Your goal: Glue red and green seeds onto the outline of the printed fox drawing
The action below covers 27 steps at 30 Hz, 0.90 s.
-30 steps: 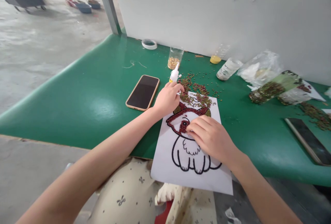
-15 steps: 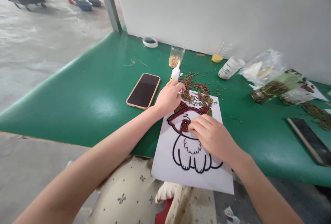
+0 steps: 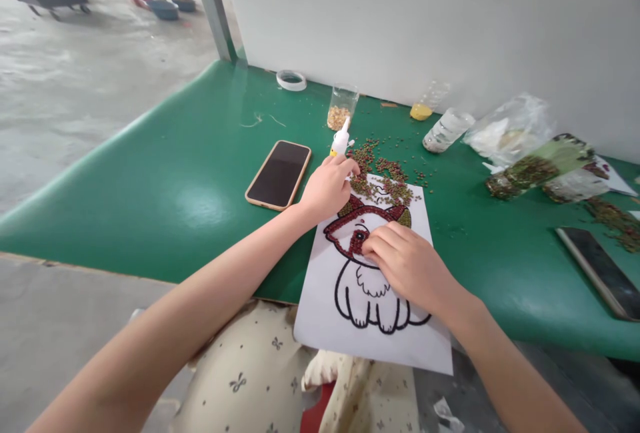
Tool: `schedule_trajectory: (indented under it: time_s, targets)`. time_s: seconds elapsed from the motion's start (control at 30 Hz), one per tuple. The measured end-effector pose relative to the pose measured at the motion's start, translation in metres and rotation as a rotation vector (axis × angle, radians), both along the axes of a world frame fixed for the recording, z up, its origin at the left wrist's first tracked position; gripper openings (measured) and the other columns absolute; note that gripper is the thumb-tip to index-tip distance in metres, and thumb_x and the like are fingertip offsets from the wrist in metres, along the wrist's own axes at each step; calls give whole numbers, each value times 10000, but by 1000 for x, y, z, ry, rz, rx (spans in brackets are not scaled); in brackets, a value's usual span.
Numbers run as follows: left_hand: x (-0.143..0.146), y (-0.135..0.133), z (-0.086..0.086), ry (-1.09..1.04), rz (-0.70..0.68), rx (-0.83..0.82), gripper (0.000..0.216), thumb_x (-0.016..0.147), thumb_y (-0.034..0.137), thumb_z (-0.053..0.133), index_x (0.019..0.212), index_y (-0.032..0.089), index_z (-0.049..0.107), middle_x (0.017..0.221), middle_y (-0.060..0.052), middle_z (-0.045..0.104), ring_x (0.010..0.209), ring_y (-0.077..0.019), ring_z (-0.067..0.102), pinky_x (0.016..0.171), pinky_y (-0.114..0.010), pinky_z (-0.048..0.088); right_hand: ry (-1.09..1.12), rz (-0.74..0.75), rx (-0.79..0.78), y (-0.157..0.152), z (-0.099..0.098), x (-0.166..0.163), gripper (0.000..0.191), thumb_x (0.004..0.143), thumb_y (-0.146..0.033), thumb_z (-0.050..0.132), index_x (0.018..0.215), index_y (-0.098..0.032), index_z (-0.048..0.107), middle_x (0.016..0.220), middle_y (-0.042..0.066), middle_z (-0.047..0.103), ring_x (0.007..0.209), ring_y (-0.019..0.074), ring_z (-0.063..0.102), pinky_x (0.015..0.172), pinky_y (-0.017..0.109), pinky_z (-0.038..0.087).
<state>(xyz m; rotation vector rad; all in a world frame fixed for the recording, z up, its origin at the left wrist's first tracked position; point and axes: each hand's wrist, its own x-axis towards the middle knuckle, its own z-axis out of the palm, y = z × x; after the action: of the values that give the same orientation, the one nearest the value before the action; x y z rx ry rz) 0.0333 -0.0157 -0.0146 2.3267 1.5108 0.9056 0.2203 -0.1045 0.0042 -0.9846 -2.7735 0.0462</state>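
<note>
A white sheet with a black-outlined cat drawing (image 3: 373,286) lies partly over the table's front edge. Red and green beans fill parts of the cat's head and ears. My right hand (image 3: 407,260) is over the face, fingertips pinched together beside the eye; whatever is between them is hidden. Near the sheet's top left corner rests my left hand (image 3: 327,186), its fingers bent but apart, beside loose mixed beans (image 3: 393,190). Just behind it stands a white glue bottle (image 3: 341,138) with a pointed nozzle.
A phone (image 3: 279,175) lies left of my left hand, another phone (image 3: 597,270) at the right. Along the back stand a cup of yellow grains (image 3: 340,116), a tape roll (image 3: 291,80) and a clear container (image 3: 447,130). A bean-filled bottle (image 3: 535,166) lies further right.
My right hand's fingertips have shifted very slightly left over the cat's face. My left hand and the sheet look nearly the same; the view has moved a little.
</note>
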Motion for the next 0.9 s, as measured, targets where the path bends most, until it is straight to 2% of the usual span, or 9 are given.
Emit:
schedule_trajectory:
  time_s: [0.9]
  targets:
    - [-1, 1, -2, -1, -18, 18, 346, 722, 13, 362, 941, 183, 568, 973, -73, 592, 950, -215, 505, 847, -356, 425, -15, -12, 1, 2, -1, -2, 155, 909, -124, 461, 811, -168, 572, 817, 52, 591, 791, 194, 488, 727, 340, 423]
